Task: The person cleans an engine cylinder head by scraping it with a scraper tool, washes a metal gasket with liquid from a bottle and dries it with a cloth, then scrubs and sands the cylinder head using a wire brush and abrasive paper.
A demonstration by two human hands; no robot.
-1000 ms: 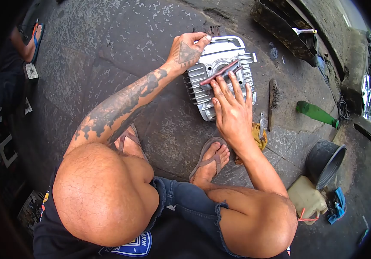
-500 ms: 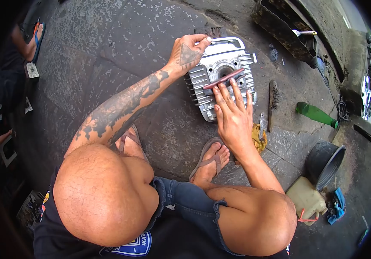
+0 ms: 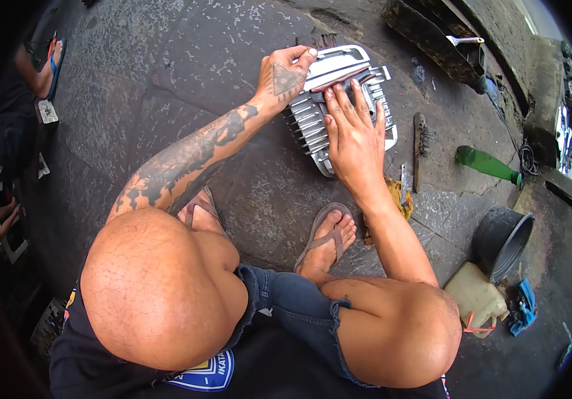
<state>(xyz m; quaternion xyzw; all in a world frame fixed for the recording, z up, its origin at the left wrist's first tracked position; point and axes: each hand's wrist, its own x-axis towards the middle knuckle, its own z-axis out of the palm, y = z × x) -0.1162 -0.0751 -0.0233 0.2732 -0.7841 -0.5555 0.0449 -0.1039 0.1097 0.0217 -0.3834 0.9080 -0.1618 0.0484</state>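
Note:
A finned silver engine cylinder head [image 3: 308,123] lies on the dark floor in front of my feet. At its upper left corner my left hand [image 3: 282,76] is closed, thumb and fingers pinching the edge. My right hand [image 3: 357,136] lies flat on top with fingers stretched out. Beneath those fingertips is a folded piece of sandpaper [image 3: 340,80], reddish-brown along its edge, lying across the head's flat face. Whether a block sits inside it I cannot tell. The paper and my fingers cover the central bore.
To the right are a wire brush [image 3: 422,143], a green bottle [image 3: 489,165], a black bucket [image 3: 499,239] and a pale jerrycan [image 3: 475,296]. A grimy metal trough [image 3: 426,43] with a paintbrush [image 3: 465,40] stands at upper right. Another person's foot [image 3: 52,72] shows at left.
My right hand has pushed the sandpaper away from me, from across the bore toward the head's far end. My left hand keeps its hold on the corner.

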